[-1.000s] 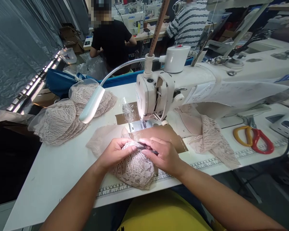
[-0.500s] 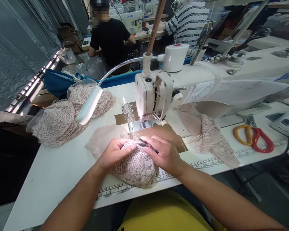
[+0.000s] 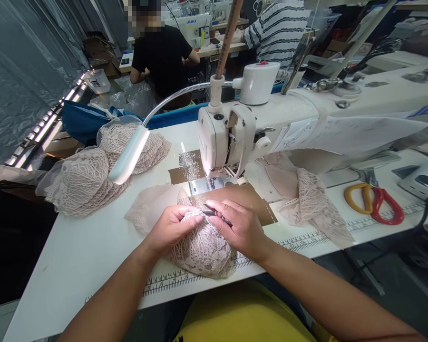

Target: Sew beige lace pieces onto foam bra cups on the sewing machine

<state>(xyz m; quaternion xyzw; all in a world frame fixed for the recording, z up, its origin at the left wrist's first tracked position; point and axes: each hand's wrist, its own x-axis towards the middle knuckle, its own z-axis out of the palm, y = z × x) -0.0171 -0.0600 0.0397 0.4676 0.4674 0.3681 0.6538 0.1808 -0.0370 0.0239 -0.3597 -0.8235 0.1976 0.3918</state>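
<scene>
Just in front of the sewing machine (image 3: 223, 137), my left hand (image 3: 173, 225) pinches the upper edge of a beige lace cup piece (image 3: 203, 247). My right hand (image 3: 240, 228) is closed around small dark thread snips (image 3: 210, 211), whose tips lie at that same lace edge, close to my left thumb. The cup bulges below both hands, near the table's front edge. A sheer beige part of fabric (image 3: 151, 206) spreads out behind my left hand. What the snips' blades touch is too small to tell.
Stacked lace cups (image 3: 82, 183) lie on the left under a lamp head (image 3: 130, 154). At the right are more lace pieces (image 3: 310, 204) and scissors with yellow and red handles (image 3: 387, 206). A printed ruler (image 3: 171, 282) runs along the table's front. Two people sit beyond.
Both hands keep nearly the same place and hold. The snips have shifted very slightly at the lace edge, and the whole view has moved a little.
</scene>
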